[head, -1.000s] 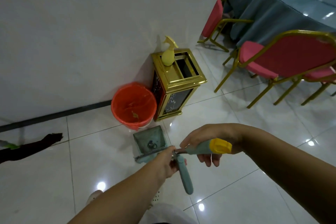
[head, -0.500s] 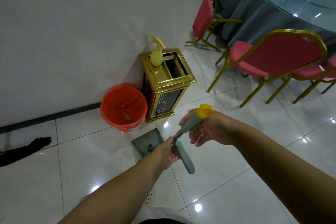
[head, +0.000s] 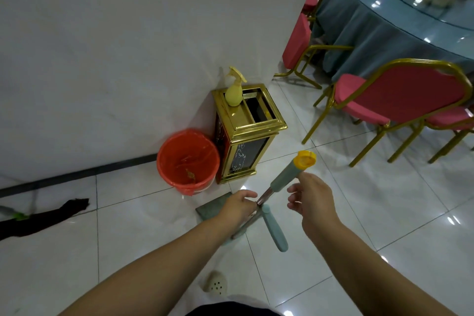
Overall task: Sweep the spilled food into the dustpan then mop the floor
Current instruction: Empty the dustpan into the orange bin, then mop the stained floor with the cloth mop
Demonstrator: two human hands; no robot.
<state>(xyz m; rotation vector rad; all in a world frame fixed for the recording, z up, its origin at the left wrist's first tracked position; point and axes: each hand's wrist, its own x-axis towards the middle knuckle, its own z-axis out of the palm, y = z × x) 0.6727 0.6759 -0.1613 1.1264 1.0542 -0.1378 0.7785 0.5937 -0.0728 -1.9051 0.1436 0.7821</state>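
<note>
My left hand (head: 241,206) is closed around two thin metal shafts where they cross. One shaft ends in a teal grip with a yellow cap (head: 289,174) that points up and to the right. The other ends in a plain teal grip (head: 275,231) that points down toward me. The green dustpan (head: 210,209) lies on the white floor tiles just beyond my left hand, partly hidden by it. My right hand (head: 310,200) hovers beside the yellow-capped grip with its fingers apart and holds nothing. A black mop head (head: 43,218) lies on the floor at the far left.
An orange bucket (head: 188,159) stands against the wall next to a gold bin (head: 246,131) with a yellow spray bottle (head: 234,90) on top. Red chairs (head: 400,95) with gold legs and a round table (head: 384,20) with a blue cloth fill the right. My shoe (head: 215,283) shows below.
The yellow-capped grip has swung from level to pointing upward. My right hand has let go of it and opened. My left hand keeps its hold.
</note>
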